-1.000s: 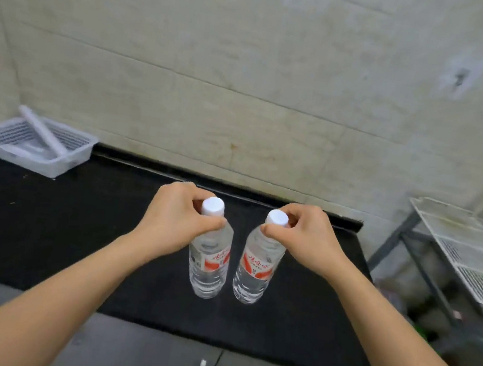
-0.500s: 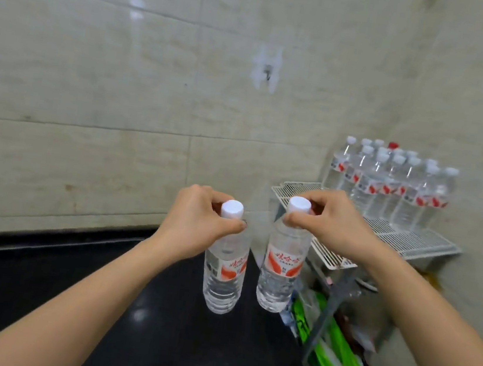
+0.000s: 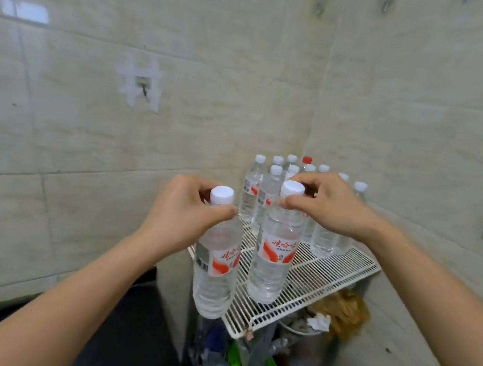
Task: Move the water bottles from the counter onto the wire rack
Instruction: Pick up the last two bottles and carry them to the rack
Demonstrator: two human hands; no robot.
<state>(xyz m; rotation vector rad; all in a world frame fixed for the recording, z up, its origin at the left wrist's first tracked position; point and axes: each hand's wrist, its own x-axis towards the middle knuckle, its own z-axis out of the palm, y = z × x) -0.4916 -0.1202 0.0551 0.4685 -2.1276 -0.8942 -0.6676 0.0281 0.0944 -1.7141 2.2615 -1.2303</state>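
The left bottle is pinched below its cap by the left hand, just off the near edge of the wire rack; the right bottle likewise by the right hand, above it. Full, likely heavy and slick: necks are well chosen.

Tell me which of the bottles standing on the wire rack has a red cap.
The red-capped bottle stands in the back row, nearest the wall corner; the other bottles on the wire rack have white caps.
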